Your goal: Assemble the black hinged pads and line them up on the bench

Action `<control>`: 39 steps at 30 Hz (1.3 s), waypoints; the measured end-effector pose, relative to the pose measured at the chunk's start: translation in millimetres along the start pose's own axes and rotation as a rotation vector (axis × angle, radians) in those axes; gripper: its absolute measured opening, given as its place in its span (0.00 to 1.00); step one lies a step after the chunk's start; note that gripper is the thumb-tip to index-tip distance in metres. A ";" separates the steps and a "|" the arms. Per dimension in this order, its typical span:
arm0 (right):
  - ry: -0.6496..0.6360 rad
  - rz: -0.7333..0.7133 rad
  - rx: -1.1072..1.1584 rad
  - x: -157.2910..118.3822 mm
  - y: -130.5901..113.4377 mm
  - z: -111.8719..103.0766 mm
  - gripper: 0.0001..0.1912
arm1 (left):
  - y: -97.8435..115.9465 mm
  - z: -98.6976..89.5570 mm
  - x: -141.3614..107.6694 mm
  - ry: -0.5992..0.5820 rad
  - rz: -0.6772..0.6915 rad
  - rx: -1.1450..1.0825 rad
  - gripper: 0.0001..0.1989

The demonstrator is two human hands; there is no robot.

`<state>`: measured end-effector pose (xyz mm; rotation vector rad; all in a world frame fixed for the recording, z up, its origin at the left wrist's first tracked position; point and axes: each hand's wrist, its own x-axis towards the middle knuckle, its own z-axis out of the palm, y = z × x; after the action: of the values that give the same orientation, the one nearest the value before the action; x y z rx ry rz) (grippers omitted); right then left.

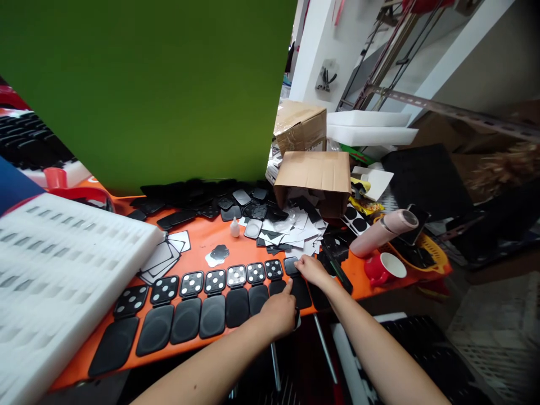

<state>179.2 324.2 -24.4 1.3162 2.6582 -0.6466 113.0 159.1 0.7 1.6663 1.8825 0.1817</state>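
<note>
A row of opened black compacts (185, 320) runs along the front edge of the orange table (198, 228). Several upper halves (215, 280) carry pale round dots; the rightmost upper half (291, 265) shows a plain grey surface. At that plain piece is my right hand (311, 270), its fingers bent together at the edge; anything between them is too small to make out. My left hand (280, 308) is over the nearby lower halves, index finger pointing up toward the plain piece, the other fingers curled and partly hidden. A small white bottle (235, 228) stands behind the row.
White foam tray (76, 270) at left; white and black sheets (295, 230) before a cardboard box (314, 171). At right, a pink flask (382, 233), red mug (385, 269) and yellow basket (439, 257). Black pieces (181, 197) lie below a green panel (147, 90).
</note>
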 end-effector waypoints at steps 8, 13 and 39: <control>-0.004 -0.024 -0.102 1.7 -5.3 -2.1 0.13 | -0.6 -0.2 -0.4 -0.013 -0.002 -0.017 0.14; 0.077 -0.054 -0.159 -10.6 -16.8 -8.1 0.16 | -1.2 -1.7 -1.5 -0.005 0.010 -0.024 0.14; -0.188 -0.114 0.776 -113.7 -30.5 17.4 0.13 | -46.6 2.0 -29.0 0.255 -0.162 -0.836 0.17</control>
<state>224.2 217.0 1.4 1.1344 2.4065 -1.8406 74.8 122.2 -13.3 0.9417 1.7353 0.9983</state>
